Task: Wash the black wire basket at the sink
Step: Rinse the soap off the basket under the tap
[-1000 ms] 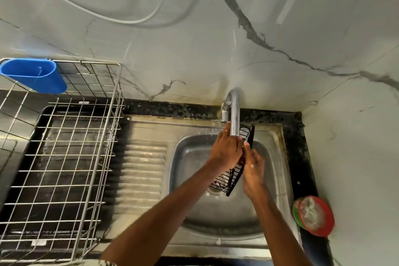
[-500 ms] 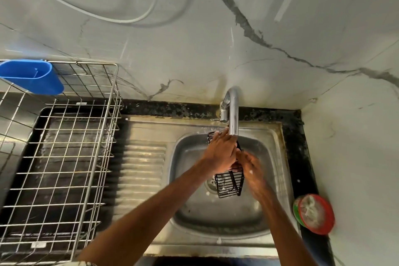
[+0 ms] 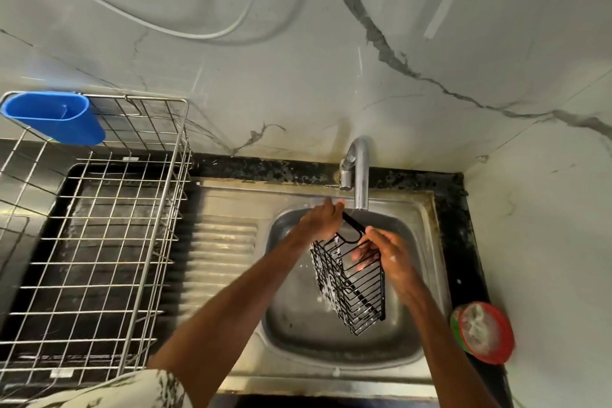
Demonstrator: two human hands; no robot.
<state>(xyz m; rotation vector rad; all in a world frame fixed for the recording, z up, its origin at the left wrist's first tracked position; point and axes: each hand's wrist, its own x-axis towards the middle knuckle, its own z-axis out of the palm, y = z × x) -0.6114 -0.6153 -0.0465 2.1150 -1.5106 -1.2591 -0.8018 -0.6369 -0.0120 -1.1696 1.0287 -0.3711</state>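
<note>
head view: holding basket [image 3: 351, 285] over sink [image 3: 427, 209], just below tap [image 3: 361, 172], long end hanging down into bowl. left hand [image 3: 319, 220] gripping hook end at top. right hand [image 3: 387, 253] clasping upper right side, fingers [image 3: 364, 255] showing through wires. foam clinging to left face. sitting left: rack [image 3: 99, 242], blue cup [image 3: 56, 116] hanging on it.

One head-worn wide-angle view looks steeply down from close above the sink [image 3: 427, 242], tap [image 3: 361, 172] at 12 o'clock, wall beyond.
</note>
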